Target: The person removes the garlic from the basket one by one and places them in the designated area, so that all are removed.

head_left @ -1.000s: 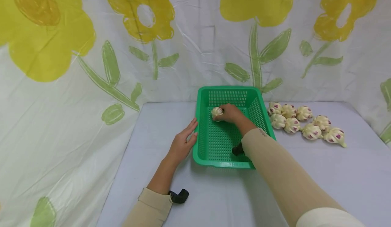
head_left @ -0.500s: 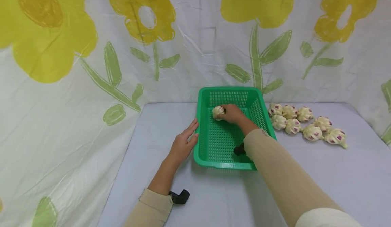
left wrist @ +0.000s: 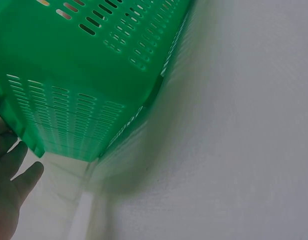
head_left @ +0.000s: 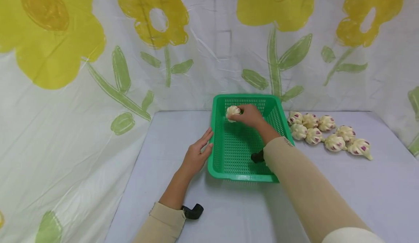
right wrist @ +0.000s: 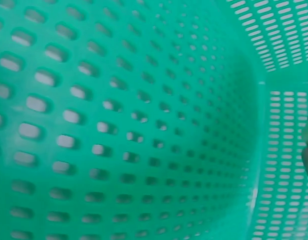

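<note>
Inside the far left part of the green plastic basket (head_left: 243,178), my right hand (head_left: 250,116) grips a garlic bulb (head_left: 233,113) between thumb and fingers. The bulb is whitish, and its lower side is partly hidden by the fingers. My left hand (head_left: 195,155) rests with straight fingers against the outside of the basket's left rim. In the left wrist view, the fingers (left wrist: 28,181) lie beside the basket's slotted wall (left wrist: 69,110). The right wrist view is filled by the perforated basket floor (right wrist: 94,125), with only a sliver of hand at its right edge.
Several garlic bulbs (head_left: 313,136) with purple marks lie in a cluster on the table to the right of the basket. A white tabletop (head_left: 229,214) spreads around it. Behind hangs a curtain (head_left: 203,54) printed with yellow flowers.
My right hand has moved the garlic bulb slightly up and toward the basket's far end. The left hand stays at the left rim.
</note>
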{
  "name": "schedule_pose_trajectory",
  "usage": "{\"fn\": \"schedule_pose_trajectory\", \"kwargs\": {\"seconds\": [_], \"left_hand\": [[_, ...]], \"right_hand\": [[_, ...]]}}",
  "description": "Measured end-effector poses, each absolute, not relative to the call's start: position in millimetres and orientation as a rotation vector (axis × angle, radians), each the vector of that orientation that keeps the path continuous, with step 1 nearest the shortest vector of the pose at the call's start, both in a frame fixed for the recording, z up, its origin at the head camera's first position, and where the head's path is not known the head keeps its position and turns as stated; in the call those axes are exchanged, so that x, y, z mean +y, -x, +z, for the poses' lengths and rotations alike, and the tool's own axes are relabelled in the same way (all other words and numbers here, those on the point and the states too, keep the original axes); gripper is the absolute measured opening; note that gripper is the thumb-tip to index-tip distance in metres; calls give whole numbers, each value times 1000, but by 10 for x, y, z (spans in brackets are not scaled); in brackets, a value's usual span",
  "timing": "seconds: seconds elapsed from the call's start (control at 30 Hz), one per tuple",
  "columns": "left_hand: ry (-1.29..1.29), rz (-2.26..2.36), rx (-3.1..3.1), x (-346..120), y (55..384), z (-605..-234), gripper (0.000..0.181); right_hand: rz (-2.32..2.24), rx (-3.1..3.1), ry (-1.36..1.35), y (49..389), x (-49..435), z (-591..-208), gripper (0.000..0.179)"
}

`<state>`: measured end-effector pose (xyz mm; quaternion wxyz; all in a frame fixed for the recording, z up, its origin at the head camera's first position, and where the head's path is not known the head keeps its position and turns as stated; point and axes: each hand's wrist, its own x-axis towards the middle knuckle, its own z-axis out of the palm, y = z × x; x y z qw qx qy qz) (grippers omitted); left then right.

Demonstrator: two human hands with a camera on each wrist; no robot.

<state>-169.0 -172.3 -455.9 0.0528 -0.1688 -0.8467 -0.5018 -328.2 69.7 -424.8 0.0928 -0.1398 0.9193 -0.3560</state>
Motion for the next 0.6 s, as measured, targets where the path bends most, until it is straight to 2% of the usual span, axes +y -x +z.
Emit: {"fn": "schedule_pose_trajectory", "kwargs": {"seconds": [0.17, 0.4, 0.6], "left_hand": [[512, -1527, -2573, -1723, 1692, -4565, 48], [513, -1513, -2575, -1722, 1692, -4583, 48], [534, -1503, -2559, -1721, 1696, -4599, 47]], "right_hand": [[-1190, 2741, 345, 3255, 705, -4126, 74], [-1440, 2755, 239, 3208, 771, -3997, 68], [-1474, 2816, 205, 3176, 838, -3910, 61]]}}
